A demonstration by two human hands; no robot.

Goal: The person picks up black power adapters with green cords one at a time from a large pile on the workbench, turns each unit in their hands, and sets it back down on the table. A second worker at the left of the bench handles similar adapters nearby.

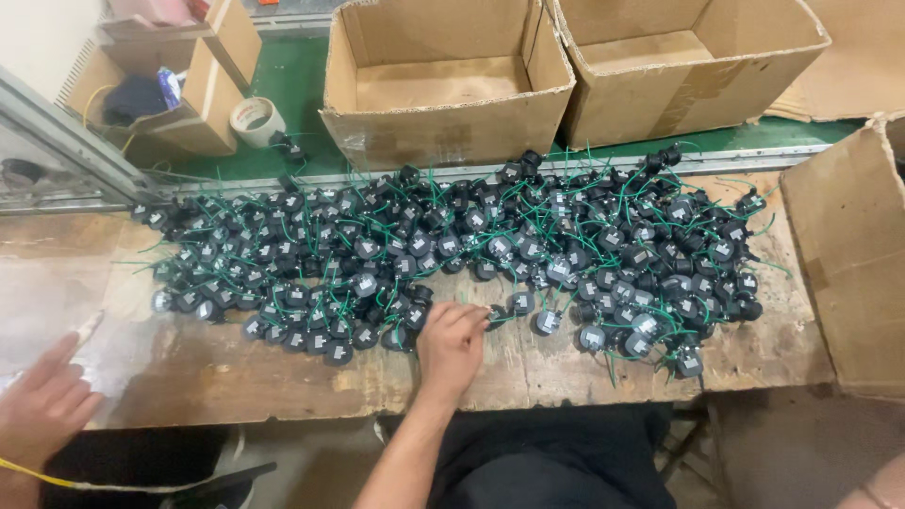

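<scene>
Only 1 of the wearer's hands shows here, and it looks like the left hand (451,341), coming up from the bottom middle with the forearm over a dark lap. It lies palm down on the worn wooden workbench (236,377), fingers loosely curled, half open. The fingertips (476,316) touch a small black round part with a green wire (497,317) at the near edge of the pile. I can't tell if it's actually pinched or just touched.

The pile of black parts (452,254) sprawls across the bench's far half, green wires sticking out everywhere.

Another hand (42,401) sits at the bottom left corner, fingers spread flat, a yellow cord by the wrist; probably a co-worker's.

Behind the pile stand 2 open cardboard boxes (443,80), with a roll of tape (255,118) to their left.
</scene>
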